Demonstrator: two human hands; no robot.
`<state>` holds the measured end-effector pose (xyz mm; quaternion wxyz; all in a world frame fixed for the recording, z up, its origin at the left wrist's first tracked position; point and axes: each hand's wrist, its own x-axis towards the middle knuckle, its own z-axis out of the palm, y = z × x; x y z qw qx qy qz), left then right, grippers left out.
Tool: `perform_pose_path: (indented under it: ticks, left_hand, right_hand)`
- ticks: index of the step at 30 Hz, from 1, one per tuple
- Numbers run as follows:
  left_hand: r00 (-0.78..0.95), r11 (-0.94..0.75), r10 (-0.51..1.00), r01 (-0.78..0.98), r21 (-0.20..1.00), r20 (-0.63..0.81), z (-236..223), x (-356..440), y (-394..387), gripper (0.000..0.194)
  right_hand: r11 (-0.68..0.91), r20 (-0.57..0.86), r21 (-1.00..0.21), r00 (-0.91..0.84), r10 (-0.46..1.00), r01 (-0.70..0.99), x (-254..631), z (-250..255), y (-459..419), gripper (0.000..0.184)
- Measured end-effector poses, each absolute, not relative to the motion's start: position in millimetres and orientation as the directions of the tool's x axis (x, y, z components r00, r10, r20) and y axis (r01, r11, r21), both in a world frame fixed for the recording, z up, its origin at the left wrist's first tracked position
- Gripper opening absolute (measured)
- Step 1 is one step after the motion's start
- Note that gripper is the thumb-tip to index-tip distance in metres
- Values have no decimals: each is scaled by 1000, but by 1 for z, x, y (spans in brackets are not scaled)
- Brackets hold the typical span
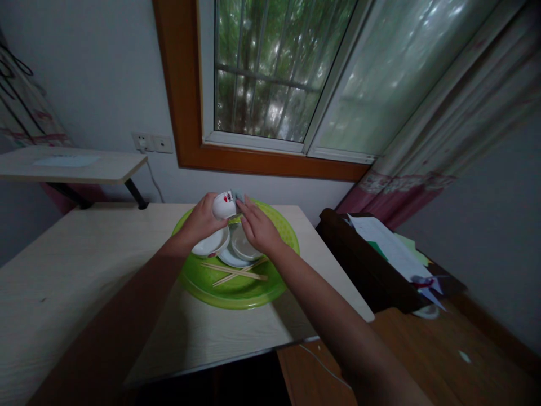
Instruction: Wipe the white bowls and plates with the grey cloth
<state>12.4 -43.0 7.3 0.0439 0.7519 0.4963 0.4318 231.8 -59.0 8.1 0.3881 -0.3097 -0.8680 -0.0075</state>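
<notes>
My left hand (pixel 200 219) is wrapped round a small white bowl (pixel 224 208) with a red and black print, tipped on its side above a green basin (pixel 245 299). At the bowl's mouth, my right hand (pixel 261 228) presses a grey piece, apparently a cloth (pixel 238 195), with its fingers. Below the hands, inside the basin, sit a white bowl (pixel 214 243) on the left and another bowl (pixel 244 243) on the right, partly covered by my right hand. A white plate (pixel 230 259) shows under them. Several wooden chopsticks (pixel 236 272) lie crossed in front.
The basin stands on a pale wooden table (pixel 97 265), near its right edge. A raised shelf (pixel 80 166) is at the back left. Beyond are a barred window (pixel 274 73) and wall sockets (pixel 152 142). Papers (pixel 384 242) lie on a dark brown piece of furniture at right.
</notes>
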Motion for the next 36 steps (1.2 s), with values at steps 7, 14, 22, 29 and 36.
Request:
perform_pose_path:
  ticks: [7,14,22,29,36]
  left_hand:
    - [140,-506,782,711,488,607,5,12,-40,58]
    - [108,-488,787,712,505,608,7,12,-42,58]
    - [133,-492,797,710,504,590,7,12,-44,57]
    - [187,-537,777,695,478,601,5,12,-42,56]
    - [140,-498,795,708,502,591,7,12,-43,56]
  right_hand:
    - [894,659,-79,-650,379,441,222,15,-67,56]
    - [754,682,-305,-419,599,581,232,2,-51,55]
    - [722,683,-316,-380,623,616,234,1,-51,51]
    - [862,686,-87,-597,416,500,223,15,-66,51]
    - [767,703,-250,-434,564,591,228,7,-55,53]
